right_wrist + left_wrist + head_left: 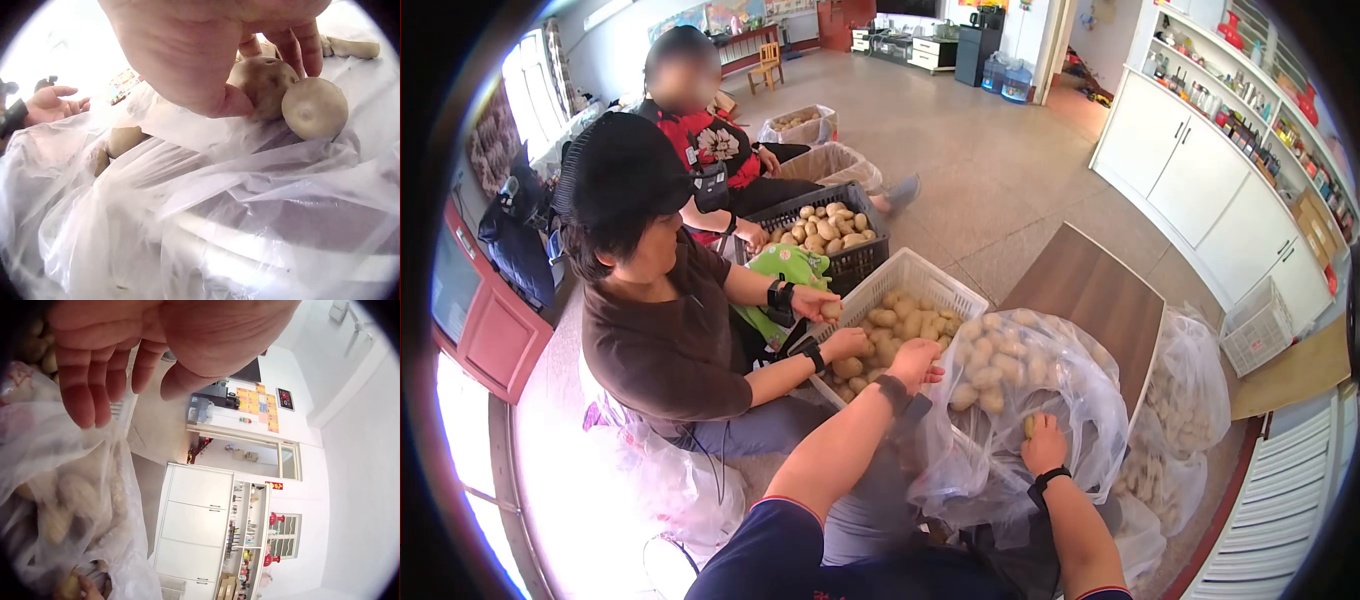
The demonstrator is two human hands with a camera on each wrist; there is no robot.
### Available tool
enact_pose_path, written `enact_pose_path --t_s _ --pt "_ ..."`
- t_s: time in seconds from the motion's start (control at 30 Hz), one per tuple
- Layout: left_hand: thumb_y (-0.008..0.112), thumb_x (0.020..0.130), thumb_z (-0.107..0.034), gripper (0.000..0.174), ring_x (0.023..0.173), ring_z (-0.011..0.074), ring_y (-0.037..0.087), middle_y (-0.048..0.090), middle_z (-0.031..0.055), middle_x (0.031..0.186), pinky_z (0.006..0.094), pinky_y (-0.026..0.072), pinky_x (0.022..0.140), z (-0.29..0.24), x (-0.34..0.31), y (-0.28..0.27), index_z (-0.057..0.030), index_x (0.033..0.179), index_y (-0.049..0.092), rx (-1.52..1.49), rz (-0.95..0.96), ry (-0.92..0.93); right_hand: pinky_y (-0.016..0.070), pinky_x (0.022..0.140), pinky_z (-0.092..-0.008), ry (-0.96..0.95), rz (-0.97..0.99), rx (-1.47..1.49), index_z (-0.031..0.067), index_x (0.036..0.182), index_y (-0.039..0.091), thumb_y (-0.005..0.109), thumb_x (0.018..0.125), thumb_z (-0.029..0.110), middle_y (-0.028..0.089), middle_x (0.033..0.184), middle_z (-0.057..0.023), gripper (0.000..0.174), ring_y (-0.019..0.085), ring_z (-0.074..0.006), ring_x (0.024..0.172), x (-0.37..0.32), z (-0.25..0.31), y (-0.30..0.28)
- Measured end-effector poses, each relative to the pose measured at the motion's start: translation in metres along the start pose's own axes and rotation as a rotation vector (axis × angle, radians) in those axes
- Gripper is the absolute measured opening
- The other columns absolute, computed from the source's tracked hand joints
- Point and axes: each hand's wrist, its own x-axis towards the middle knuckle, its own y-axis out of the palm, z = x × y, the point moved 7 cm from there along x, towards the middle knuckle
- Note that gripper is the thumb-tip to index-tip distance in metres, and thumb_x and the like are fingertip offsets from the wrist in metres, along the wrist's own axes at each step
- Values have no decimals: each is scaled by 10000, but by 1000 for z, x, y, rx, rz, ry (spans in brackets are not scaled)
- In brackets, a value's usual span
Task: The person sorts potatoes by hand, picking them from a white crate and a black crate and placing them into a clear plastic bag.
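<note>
My left hand (917, 366) hangs over the edge between a white crate of potatoes (905, 325) and a clear plastic bag (1090, 390). In the left wrist view its fingers (78, 394) are loosely extended, with nothing in the palm. Inside the bag's opening, my right hand (1045, 447) holds a potato (265, 87), thumb on one side and fingers on the other. A second potato (314, 107) lies right beside it on the plastic. More potatoes (1000, 360) fill the far part of the bag.
At my left a person in a brown shirt (660, 340) holds a potato (831, 309) over the white crate. Behind sits another person (720, 150) by a dark crate of potatoes (880, 245). A brown tabletop (1080, 290) and more potato bags (1185, 390) stand to the right.
</note>
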Motion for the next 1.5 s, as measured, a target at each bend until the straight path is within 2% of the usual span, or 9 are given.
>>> enact_pose_path --t_s 0.3,0.47,0.57,0.63,0.73,0.83,1.2,1.37,1.5 --pt "596 881 -200 212 723 246 628 575 85 917 362 543 606 10 8 -7 -62 1037 554 -60 88 -4 478 880 -487 55 45 143 83 1172 514 640 752 109 550 1169 -180 439 561 -416 1041 -9 -15 10" --pt "577 923 -196 263 752 242 640 576 95 950 359 550 619 9 13 -6 -57 1139 521 29 75 -33 453 900 -506 96 -254 339 22 1245 488 633 751 92 550 1159 -261 519 546 -448 1027 -11 -62 23" --pt "589 934 -229 312 769 230 634 578 96 986 349 548 628 4 2 4 -43 1170 503 74 73 -41 498 834 -458 261 -299 433 2 1268 476 651 758 93 577 1127 -228 547 599 -381 949 -4 -79 20" --pt "592 937 -240 319 772 226 632 578 98 996 347 548 630 3 -1 9 -39 1168 503 85 77 -37 517 740 -389 689 -76 1214 27 1284 484 656 803 149 592 1072 -150 525 615 -253 821 -9 -80 35" --pt "603 933 -251 334 760 227 634 582 96 995 347 549 625 9 -5 19 -41 1173 505 106 93 -42 456 597 -302 736 -35 1483 67 1186 534 622 890 265 601 890 -46 367 533 -122 652 -7 -56 27" --pt "614 924 -264 340 756 221 635 586 93 997 344 548 623 17 -7 29 -49 1168 513 147 158 -21 449 590 -290 750 227 1730 100 1214 534 621 900 373 601 908 -63 425 543 -131 655 -5 -19 31" --pt "573 929 -380 359 714 178 620 638 65 1000 310 517 636 25 -59 86 -78 1123 592 402 426 -123 382 492 -286 455 609 1642 121 866 561 542 920 573 474 606 3 455 459 -129 502 17 101 4" --pt "556 943 -393 348 659 150 607 656 50 883 282 491 564 33 -48 81 -84 1095 605 304 512 -204 339 440 -281 439 576 1417 97 793 552 454 934 638 400 529 10 568 399 -125 426 20 105 -9" --pt "575 940 -401 322 594 143 595 660 49 854 269 479 520 30 -36 72 -98 1044 610 195 505 -201 337 437 -286 342 348 1404 42 787 554 443 961 591 457 527 -11 587 425 -126 423 24 88 2"
